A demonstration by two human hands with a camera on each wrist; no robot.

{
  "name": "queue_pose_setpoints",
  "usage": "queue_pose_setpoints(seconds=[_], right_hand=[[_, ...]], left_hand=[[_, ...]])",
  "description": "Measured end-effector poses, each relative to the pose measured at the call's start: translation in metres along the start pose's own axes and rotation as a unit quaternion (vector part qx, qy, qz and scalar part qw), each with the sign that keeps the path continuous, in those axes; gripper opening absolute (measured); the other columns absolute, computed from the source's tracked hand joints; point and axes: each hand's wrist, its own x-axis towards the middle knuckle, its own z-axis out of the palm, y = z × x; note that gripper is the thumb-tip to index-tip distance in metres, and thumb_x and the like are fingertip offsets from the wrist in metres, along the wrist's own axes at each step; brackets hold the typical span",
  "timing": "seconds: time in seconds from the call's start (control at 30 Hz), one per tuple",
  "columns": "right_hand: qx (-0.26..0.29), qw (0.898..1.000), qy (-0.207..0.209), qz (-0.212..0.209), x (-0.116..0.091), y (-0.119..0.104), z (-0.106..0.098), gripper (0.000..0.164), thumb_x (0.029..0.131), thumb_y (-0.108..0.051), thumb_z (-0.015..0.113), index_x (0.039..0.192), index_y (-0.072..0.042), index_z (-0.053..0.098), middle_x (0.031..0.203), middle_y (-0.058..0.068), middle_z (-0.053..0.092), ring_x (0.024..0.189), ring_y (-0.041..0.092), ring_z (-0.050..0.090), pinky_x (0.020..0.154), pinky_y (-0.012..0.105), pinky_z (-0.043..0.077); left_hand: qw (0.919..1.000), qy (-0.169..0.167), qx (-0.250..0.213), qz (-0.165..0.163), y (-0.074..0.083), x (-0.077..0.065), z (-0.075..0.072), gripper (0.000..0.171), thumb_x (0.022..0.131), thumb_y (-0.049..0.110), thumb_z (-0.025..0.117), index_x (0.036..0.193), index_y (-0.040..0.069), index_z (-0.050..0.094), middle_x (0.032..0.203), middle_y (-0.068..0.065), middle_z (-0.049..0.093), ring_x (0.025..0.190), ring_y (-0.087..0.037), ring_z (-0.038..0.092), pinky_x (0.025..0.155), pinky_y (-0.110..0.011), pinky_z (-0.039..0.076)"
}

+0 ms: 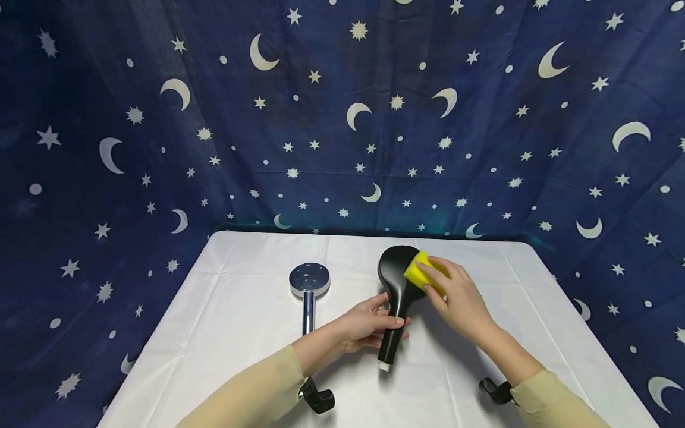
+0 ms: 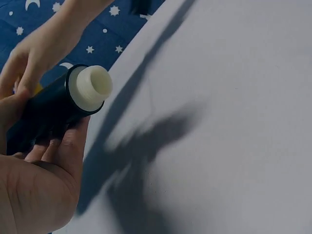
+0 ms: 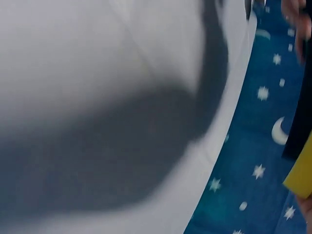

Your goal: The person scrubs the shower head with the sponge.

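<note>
In the head view my left hand (image 1: 369, 324) grips the handle of a black shower head (image 1: 397, 267), raised over the table with its round head pointing away. The left wrist view shows the white threaded end (image 2: 95, 85) of that handle close up, my left fingers curled beneath it. My right hand (image 1: 462, 297) pinches a yellow sponge (image 1: 423, 270) against the right side of the black head. At the right wrist view's edge, part of the sponge (image 3: 303, 170) shows beside the dark shower head. A chrome shower head (image 1: 309, 279) lies left of my left hand, its lower handle hidden behind my forearm.
A white cloth (image 1: 241, 309) covers the table, whose back edge meets a dark blue curtain (image 1: 332, 131) with moons and stars. Black straps with devices sit on both wrists, the left one (image 1: 317, 397) hanging low over the cloth.
</note>
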Motion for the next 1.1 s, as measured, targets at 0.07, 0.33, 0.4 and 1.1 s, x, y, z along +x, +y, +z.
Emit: queue_pose_setpoints(seconds=[0.07, 0.33, 0.4, 1.1], right_hand=[[0.003, 0.999, -0.001, 0.044, 0.009, 0.009, -0.001, 0.049, 0.099, -0.015, 0.068, 0.146, -0.016, 0.058, 0.146, 0.019, 0.051, 0.128, 0.044, 0.048, 0.102, 0.064, 0.040], [0.024, 1.000, -0.012, -0.014, 0.016, -0.004, -0.006, 0.045, 0.098, -0.016, 0.068, 0.142, -0.017, 0.063, 0.151, 0.012, 0.051, 0.128, 0.037, 0.050, 0.103, 0.058, 0.041], [0.024, 0.997, -0.019, -0.065, 0.013, -0.019, -0.008, 0.045, 0.094, -0.016, 0.070, 0.138, -0.022, 0.067, 0.150, 0.007, 0.053, 0.126, 0.031, 0.051, 0.102, 0.055, 0.042], [-0.039, 0.988, -0.040, -0.143, 0.049, -0.039, -0.002, 0.040, 0.093, -0.021, 0.071, 0.133, -0.020, 0.070, 0.141, 0.014, 0.058, 0.117, 0.037, 0.055, 0.093, 0.055, 0.047]], left_hand=[[0.9999, -0.008, 0.012, -0.002, 0.002, -0.003, 0.001, 0.069, 0.098, 0.014, 0.071, 0.158, 0.023, 0.037, 0.134, -0.017, 0.065, 0.110, -0.032, 0.070, 0.075, -0.035, 0.062], [0.9993, 0.003, 0.035, 0.015, 0.002, -0.004, 0.005, 0.069, 0.097, 0.015, 0.072, 0.158, 0.023, 0.038, 0.125, -0.011, 0.071, 0.111, -0.037, 0.069, 0.068, -0.030, 0.059], [0.9987, 0.012, 0.045, 0.019, 0.002, -0.005, 0.004, 0.070, 0.097, 0.016, 0.073, 0.157, 0.024, 0.039, 0.125, -0.012, 0.071, 0.106, -0.034, 0.071, 0.067, -0.031, 0.058], [0.9928, 0.042, 0.107, 0.033, 0.003, -0.006, 0.007, 0.068, 0.094, 0.019, 0.076, 0.154, 0.023, 0.045, 0.117, -0.013, 0.073, 0.091, -0.027, 0.074, 0.065, -0.034, 0.059]])
